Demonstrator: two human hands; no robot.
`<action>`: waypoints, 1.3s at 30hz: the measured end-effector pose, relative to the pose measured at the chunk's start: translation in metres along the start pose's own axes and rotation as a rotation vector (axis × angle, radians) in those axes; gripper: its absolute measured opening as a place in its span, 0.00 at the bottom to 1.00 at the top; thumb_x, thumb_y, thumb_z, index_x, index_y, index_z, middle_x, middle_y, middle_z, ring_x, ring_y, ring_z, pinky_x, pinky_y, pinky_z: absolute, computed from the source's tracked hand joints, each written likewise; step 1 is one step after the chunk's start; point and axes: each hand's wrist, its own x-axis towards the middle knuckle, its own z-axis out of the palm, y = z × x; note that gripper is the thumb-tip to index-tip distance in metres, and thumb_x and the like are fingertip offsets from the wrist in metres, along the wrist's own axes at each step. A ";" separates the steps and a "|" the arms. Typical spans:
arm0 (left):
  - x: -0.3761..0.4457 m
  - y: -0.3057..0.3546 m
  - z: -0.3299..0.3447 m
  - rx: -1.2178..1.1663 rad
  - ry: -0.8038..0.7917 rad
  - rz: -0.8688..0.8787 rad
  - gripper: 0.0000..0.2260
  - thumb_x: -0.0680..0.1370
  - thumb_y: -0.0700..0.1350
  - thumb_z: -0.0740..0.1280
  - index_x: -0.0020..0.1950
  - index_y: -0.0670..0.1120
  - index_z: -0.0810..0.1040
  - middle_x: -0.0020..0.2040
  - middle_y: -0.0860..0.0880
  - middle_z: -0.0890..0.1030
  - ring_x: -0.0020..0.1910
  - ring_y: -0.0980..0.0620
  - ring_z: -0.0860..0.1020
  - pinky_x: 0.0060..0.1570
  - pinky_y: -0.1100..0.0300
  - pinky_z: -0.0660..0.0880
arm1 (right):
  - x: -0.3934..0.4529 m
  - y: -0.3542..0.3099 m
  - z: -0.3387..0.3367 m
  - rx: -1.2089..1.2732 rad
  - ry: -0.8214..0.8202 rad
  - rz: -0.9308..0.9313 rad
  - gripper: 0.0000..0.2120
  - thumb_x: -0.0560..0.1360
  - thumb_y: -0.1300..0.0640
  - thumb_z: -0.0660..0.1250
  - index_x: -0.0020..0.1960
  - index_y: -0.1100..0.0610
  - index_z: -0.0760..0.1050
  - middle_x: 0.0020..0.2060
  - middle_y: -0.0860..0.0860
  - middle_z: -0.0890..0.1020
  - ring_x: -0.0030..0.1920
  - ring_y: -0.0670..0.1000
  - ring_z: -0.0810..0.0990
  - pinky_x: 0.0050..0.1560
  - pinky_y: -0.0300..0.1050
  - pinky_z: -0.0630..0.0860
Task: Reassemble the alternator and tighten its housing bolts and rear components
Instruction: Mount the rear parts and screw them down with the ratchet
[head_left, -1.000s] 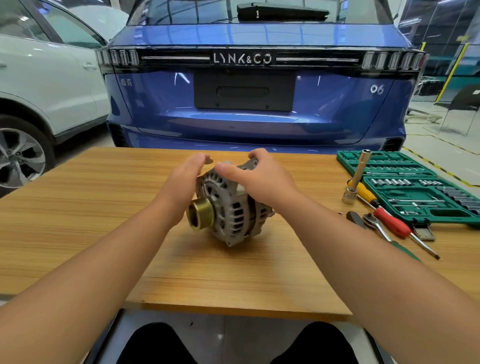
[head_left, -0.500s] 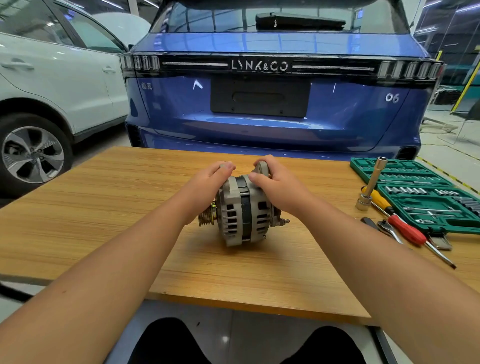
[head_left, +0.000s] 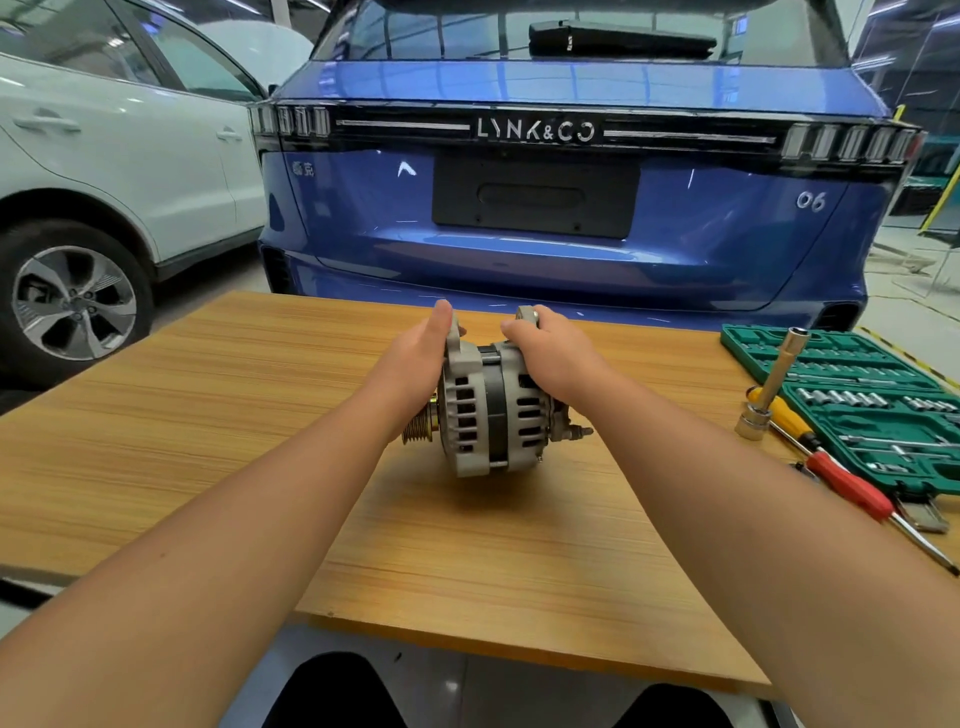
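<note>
— Two hands on it at once?
— Yes. Left hand (head_left: 415, 371) is pressing flat, fingers straight, against the pulley-side face of the alternator (head_left: 491, 410); right hand (head_left: 558, 358) is curling over the rear housing, gripping it.
— Where is the alternator sitting?
— Middle of the frame, resting on the wooden tabletop (head_left: 208, 415), axis lying sideways, brass-coloured pulley (head_left: 418, 428) pointing frame-left.
— Tools?
— Right edge of the frame: a green socket set case (head_left: 857, 395) lying open, a socket extension (head_left: 769, 387) standing tilted beside it, a red-handled screwdriver (head_left: 852, 486) (partly under the case's edge, hard telling). A blue car (head_left: 545, 208) is filling the upper frame.
</note>
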 end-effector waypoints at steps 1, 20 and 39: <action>-0.002 -0.005 0.000 -0.013 0.028 0.023 0.27 0.77 0.75 0.49 0.55 0.59 0.78 0.49 0.58 0.82 0.50 0.59 0.79 0.48 0.56 0.71 | 0.005 -0.003 0.000 -0.006 -0.013 0.029 0.21 0.79 0.35 0.56 0.56 0.50 0.75 0.53 0.50 0.80 0.53 0.54 0.79 0.52 0.54 0.74; -0.020 -0.044 0.013 -0.035 0.230 -0.014 0.11 0.83 0.53 0.59 0.46 0.52 0.78 0.42 0.46 0.83 0.43 0.43 0.81 0.43 0.47 0.78 | -0.006 0.001 0.001 0.139 -0.046 0.281 0.28 0.77 0.30 0.55 0.51 0.53 0.79 0.43 0.54 0.86 0.45 0.56 0.84 0.46 0.52 0.81; -0.095 -0.064 0.011 -0.051 0.126 0.276 0.30 0.71 0.76 0.60 0.65 0.60 0.72 0.64 0.52 0.75 0.64 0.54 0.75 0.60 0.52 0.73 | -0.089 0.027 -0.015 0.044 -0.165 -0.168 0.40 0.66 0.26 0.67 0.75 0.28 0.56 0.74 0.39 0.66 0.68 0.46 0.70 0.56 0.41 0.73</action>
